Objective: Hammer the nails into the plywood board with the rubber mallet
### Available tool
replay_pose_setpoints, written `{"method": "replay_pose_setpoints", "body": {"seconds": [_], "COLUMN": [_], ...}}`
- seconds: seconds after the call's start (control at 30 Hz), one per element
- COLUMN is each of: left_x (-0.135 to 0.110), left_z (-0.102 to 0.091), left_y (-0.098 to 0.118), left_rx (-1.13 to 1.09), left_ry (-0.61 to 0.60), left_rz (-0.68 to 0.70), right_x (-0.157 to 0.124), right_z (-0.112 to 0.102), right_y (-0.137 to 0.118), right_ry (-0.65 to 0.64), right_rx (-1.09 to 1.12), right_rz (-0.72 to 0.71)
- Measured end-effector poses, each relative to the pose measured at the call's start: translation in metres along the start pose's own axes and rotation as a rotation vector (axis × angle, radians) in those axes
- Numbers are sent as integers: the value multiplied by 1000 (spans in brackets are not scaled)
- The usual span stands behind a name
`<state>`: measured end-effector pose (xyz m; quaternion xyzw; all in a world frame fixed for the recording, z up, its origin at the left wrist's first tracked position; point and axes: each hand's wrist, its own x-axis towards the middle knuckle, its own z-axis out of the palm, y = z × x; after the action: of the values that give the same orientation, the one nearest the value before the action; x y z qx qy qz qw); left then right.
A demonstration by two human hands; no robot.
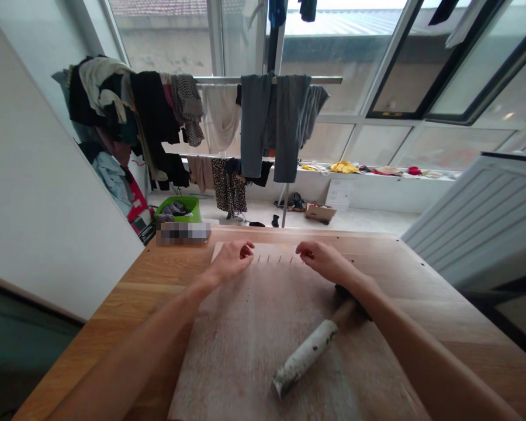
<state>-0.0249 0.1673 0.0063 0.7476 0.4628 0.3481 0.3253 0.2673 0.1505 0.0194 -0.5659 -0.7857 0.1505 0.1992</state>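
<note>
Grip: my left hand (233, 258) and right hand (321, 257) curl; pinching anything, I can't tell.
Nails (280, 258): just below frame centre; likely light, stiff; pinch shanks.
Hammer (307, 353): probably head-heavy; grasp white handle.

We've got a broad, light-brown wood-grained tabletop (421, 292) here, stretching out to both sides of our left hand (234, 257) and right hand (319, 257). Flat on it, beneath both of them, sits a worn, pale reddish wooden board (241, 339). Beyond the left hand, out to its left, we spot a low, grey, box-like object (184, 233), its face blurred, right by the far edge. And past the right hand, small dark specks (423, 264) dot the wood, too tiny for us to make out.
</note>
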Motion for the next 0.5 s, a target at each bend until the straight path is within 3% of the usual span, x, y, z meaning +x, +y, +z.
{"method": "replay_pose_setpoints", "body": {"seconds": [0.13, 0.33, 0.5], "left_x": [-3, 5, 14], "left_z": [5, 17, 26], "left_y": [1, 8, 9], "left_rx": [54, 147, 226], "left_ry": [142, -3, -64], "left_rz": [55, 109, 143], "right_x": [3, 8, 9], "right_z": [-2, 13, 15], "right_y": [-4, -27, -43], "right_ry": [146, -77, -31], "right_rx": [54, -54, -80], "right_rz": [-35, -33, -31]}}
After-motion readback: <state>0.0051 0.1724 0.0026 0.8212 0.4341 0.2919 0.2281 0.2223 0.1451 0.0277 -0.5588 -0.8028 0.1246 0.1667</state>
